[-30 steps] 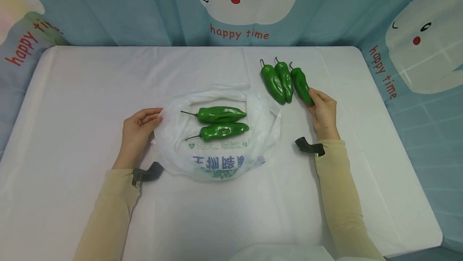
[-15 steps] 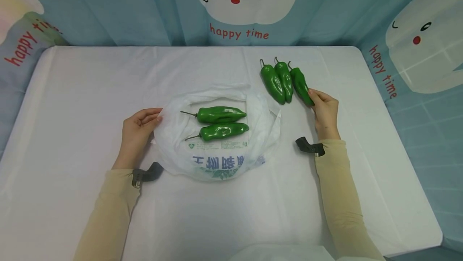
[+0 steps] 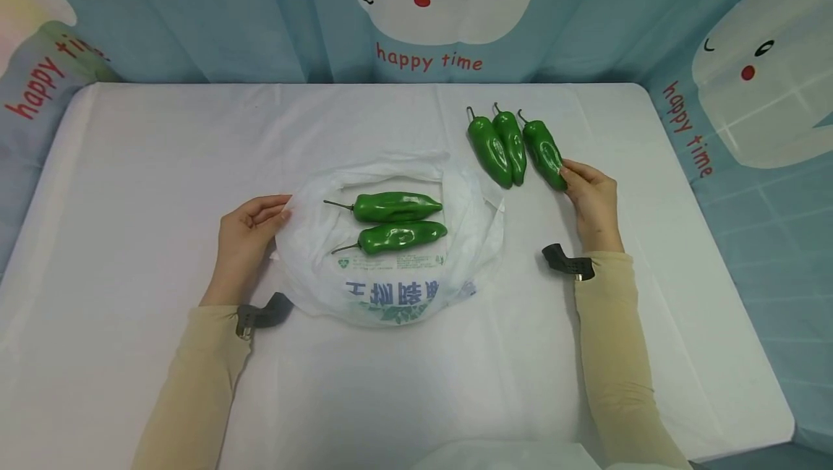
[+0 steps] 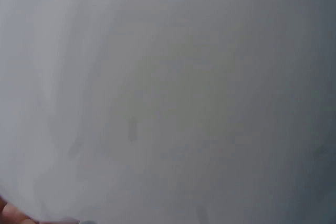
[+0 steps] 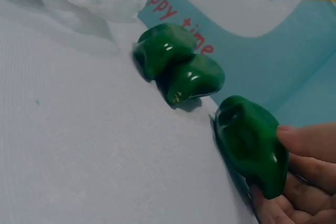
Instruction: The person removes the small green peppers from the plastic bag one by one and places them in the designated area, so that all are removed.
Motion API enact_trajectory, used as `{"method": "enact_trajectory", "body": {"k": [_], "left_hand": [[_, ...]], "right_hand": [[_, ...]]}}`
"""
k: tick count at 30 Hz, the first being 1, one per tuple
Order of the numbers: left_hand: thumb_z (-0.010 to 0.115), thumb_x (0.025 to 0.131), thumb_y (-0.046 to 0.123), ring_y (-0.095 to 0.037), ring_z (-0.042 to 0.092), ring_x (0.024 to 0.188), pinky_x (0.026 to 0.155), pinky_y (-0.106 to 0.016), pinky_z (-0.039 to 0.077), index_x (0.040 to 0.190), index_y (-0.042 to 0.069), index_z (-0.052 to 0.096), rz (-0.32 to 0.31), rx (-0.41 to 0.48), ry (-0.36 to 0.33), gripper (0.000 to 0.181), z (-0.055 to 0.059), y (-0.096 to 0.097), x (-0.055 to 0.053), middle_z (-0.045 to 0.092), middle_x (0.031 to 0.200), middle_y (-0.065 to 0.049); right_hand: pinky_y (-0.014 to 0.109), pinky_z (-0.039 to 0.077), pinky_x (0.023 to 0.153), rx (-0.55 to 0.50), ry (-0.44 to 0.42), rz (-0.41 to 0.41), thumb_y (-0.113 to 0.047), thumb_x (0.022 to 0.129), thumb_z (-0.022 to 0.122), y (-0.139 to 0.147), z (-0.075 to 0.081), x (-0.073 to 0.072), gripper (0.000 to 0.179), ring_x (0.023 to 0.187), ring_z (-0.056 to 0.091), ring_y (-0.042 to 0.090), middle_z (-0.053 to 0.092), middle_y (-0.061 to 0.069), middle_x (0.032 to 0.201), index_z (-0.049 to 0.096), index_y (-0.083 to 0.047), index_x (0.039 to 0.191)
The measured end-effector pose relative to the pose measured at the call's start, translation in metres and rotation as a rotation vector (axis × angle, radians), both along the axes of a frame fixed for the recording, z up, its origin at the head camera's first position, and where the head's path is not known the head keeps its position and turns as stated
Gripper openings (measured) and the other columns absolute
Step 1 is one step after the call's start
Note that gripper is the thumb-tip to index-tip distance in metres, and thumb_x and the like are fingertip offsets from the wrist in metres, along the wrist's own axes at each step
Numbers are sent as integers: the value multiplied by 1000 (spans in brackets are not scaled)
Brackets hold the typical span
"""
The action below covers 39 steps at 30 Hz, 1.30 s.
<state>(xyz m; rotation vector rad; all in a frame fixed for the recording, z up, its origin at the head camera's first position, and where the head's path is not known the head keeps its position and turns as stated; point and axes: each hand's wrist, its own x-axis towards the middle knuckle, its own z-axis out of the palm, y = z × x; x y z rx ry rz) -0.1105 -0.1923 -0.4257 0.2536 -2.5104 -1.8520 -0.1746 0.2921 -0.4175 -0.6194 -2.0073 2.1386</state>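
My right hand (image 3: 592, 199) pinches the tip end of a green pepper (image 3: 543, 152) at the right of the group; in the right wrist view, thumb and fingers lie on either side of this pepper (image 5: 252, 142). To its left two more green peppers (image 3: 488, 150) lie side by side on the white table. At the left, my left hand (image 3: 250, 235) pinches the rim of a white plastic bag (image 3: 306, 267) between thumb and fingers. Inside the open bag rest two green peppers (image 3: 398, 207), stems toward the left. Pale bag film fills the left wrist view, with fingertips (image 4: 13, 214) in its corner.
The white-covered table (image 3: 163, 137) has rounded corners. A blue curtain (image 3: 260, 14) with printed whales hangs along its far and side edges. Something pale and translucent (image 3: 507, 455) shows at the near edge.
My right hand has shifted slightly to the right, and the pepper in its fingers has turned a little with its tip going right. My left hand and the bag have stayed put.
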Motion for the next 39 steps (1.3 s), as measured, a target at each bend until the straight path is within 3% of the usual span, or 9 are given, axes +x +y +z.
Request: {"method": "enact_trajectory", "body": {"k": [11, 18, 25, 39], "left_hand": [[66, 90, 22, 3, 61, 88, 72, -11, 46, 117, 2, 64, -5, -7, -3, 33, 1, 0, 0, 67, 89, 18], [67, 90, 21, 3, 61, 89, 73, -11, 46, 117, 4, 65, -14, 6, -6, 32, 1, -1, 0, 67, 91, 16], [67, 90, 21, 3, 61, 90, 73, -11, 46, 117, 4, 65, -17, 6, -6, 33, 1, -1, -1, 67, 91, 16], [66, 90, 21, 3, 61, 90, 74, -10, 45, 118, 4, 65, -23, -2, -19, 33, 2, 0, 0, 66, 90, 17]], "right_hand": [[16, 48, 74, 118, 1, 9, 1, 81, 72, 7, 4, 4, 31, 92, 61, 11, 68, -2, 92, 67, 2, 111], [16, 51, 71, 49, -2, 32, 5, 81, 70, 15, 6, 7, 19, 83, 64, 10, 69, 0, 86, 72, -2, 98], [17, 52, 66, 68, 1, 72, 9, 79, 70, 16, 5, 7, 16, 74, 65, 8, 69, 0, 80, 73, -4, 89], [15, 50, 75, 195, 49, 112, 2, 82, 71, -1, -6, -4, 31, 85, 65, 7, 69, -3, 90, 63, 9, 111]]}}
